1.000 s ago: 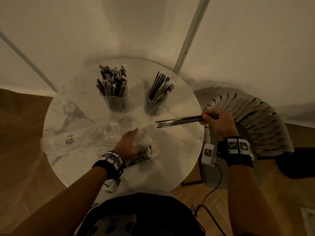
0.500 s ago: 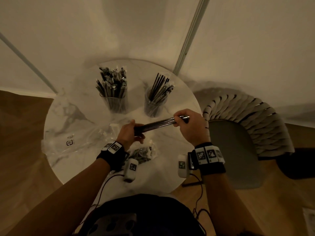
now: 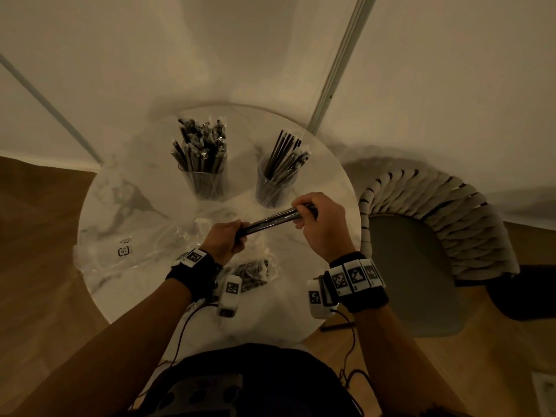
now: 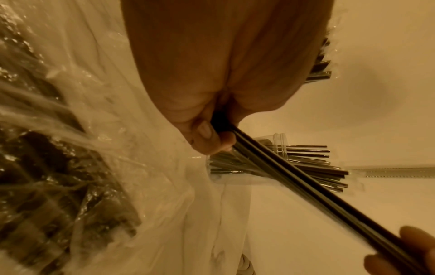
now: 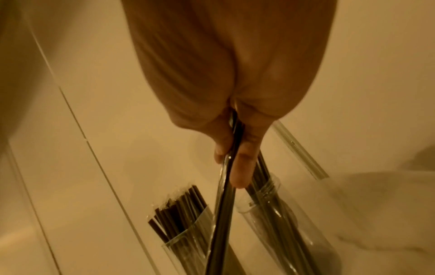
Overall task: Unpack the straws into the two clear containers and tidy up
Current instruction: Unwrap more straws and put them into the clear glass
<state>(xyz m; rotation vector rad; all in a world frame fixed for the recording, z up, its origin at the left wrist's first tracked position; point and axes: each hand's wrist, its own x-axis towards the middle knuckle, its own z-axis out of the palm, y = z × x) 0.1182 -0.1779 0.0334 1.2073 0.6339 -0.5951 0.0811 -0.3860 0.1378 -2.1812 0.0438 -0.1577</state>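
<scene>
You hold one bundle of dark straws (image 3: 272,221) between both hands, above the round marble table (image 3: 325,188). Your left hand (image 3: 224,239) is curled round the bundle's near end, thumb and fingers wrapped over it, and your right hand (image 3: 323,224) grasps the far end, fingers folded round the straws. The bundle lies almost level, tilted slightly up toward your right.

Behind it stand two clear containers, well apart from each other: the left container (image 3: 206,183) is packed with straws, many in wrappers, and the right container (image 3: 272,188) holds fewer, leaning to the right. The bundle's right end sits just in front of the right container.

Under your left wrist lies a crumpled clear bag (image 3: 252,270) with more dark straws inside. A larger flat plastic bag (image 3: 120,254) spreads over the table's left side. A grey chair (image 3: 421,266) stands at your right.
</scene>
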